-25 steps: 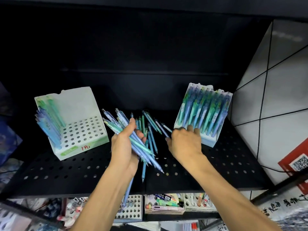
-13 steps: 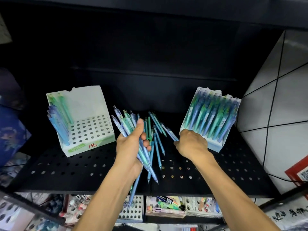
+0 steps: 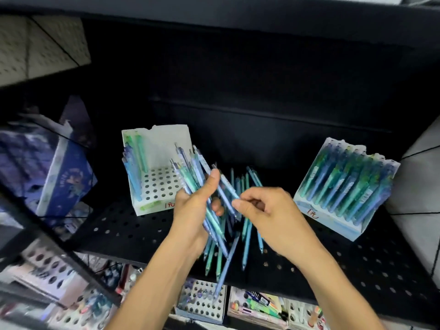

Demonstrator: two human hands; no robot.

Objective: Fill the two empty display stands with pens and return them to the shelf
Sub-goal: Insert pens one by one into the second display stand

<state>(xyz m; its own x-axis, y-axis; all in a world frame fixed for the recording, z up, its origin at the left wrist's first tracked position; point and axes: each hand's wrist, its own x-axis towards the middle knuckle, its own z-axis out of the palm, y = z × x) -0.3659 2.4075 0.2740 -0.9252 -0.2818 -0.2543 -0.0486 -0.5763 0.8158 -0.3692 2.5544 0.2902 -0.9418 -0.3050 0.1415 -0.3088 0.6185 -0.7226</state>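
Left hand (image 3: 194, 210) gripping bundle of pens (image 3: 202, 184), blue and green, tips fanned up-left, ends hanging past shelf (image 3: 123, 232) edge. Right hand (image 3: 271, 215) just beside bundle, fingers curled, pinching one pen (image 3: 228, 190) from it. More loose pens (image 3: 247, 231) lying on black perforated shelf under both hands. Left stand (image 3: 162, 184) white, mostly bare holes, few pens along left side. Right stand (image 3: 345, 189) full, tilted. Blue box (image 3: 66, 177) at far left. Lower shelf stationery (image 3: 257, 303) blurred.
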